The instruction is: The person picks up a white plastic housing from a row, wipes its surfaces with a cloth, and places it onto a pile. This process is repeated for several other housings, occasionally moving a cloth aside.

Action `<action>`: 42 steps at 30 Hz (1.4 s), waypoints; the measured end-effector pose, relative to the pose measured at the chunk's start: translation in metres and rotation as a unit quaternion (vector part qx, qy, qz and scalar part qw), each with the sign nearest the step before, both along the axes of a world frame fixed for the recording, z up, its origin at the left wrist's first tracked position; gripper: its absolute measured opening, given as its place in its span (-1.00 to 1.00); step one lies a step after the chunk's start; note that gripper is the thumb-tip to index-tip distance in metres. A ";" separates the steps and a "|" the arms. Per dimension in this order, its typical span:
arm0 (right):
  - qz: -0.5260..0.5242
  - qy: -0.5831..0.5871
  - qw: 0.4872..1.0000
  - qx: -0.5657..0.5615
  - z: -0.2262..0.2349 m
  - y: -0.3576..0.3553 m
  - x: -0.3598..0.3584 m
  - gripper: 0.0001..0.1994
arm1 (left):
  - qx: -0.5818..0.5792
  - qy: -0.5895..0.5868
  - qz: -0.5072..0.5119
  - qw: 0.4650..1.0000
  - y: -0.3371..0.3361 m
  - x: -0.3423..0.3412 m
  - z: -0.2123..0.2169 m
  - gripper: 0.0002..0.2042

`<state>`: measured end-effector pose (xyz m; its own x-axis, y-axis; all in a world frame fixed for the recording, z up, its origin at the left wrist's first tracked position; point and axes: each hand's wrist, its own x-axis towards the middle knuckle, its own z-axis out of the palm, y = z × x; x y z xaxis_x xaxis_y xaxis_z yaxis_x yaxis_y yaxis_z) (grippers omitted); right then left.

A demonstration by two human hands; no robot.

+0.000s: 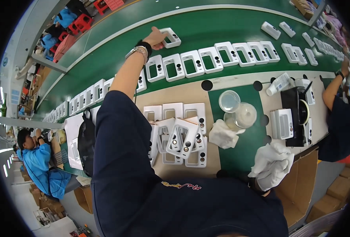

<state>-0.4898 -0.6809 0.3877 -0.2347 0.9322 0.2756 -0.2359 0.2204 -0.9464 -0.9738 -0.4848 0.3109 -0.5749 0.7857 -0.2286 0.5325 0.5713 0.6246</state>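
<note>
My left hand (156, 38) reaches far out over the green belt. Its fingers close on the near left side of a white plastic frame (175, 40) with a rectangular opening and dark round spots. White fabric (273, 164), either a glove or a cloth, covers my right hand at the lower right, hiding its fingers. On the bench in front of me lies a pile of similar white frames (186, 136), some stacked at a tilt. A crumpled white cloth (223, 135) rests beside a clear plastic container (244, 115) and a round clear cup (229, 101).
A long row of white frames (190, 63) stands along the belt (222, 27). At right are a white tube (279, 84), a black holder (295, 98) with a tape roll, and a co-worker's arm (335, 89). A black bag (87, 146) lies left; an open carton (301, 181) stands lower right.
</note>
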 end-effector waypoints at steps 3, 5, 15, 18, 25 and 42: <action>-0.071 -0.045 0.996 0.005 -0.013 0.011 -0.005 -0.73 | 0.000 0.174 -0.026 0.984 -0.021 -0.028 -0.002 -0.34; -0.104 -0.079 0.991 0.002 -0.015 0.013 -0.004 -0.76 | -0.063 0.186 -0.042 0.980 -0.045 -0.012 -0.002 -0.36; 0.013 0.027 0.998 0.056 0.001 0.013 -0.027 -0.69 | 0.037 0.279 -0.026 0.959 -0.118 0.010 -0.003 -0.60; -0.012 0.046 0.994 0.095 0.015 0.001 -0.029 -0.68 | 0.257 0.037 -0.004 0.966 -0.154 0.031 0.047 -0.68; -0.172 -0.237 0.956 -0.025 0.065 -0.018 -0.076 -0.71 | 0.281 -0.165 -0.051 0.944 -0.277 0.189 0.132 -0.63; 0.193 -0.259 0.900 0.292 0.029 -0.015 -0.134 -0.78 | 0.261 -0.320 -0.022 0.911 -0.322 0.247 0.086 -0.67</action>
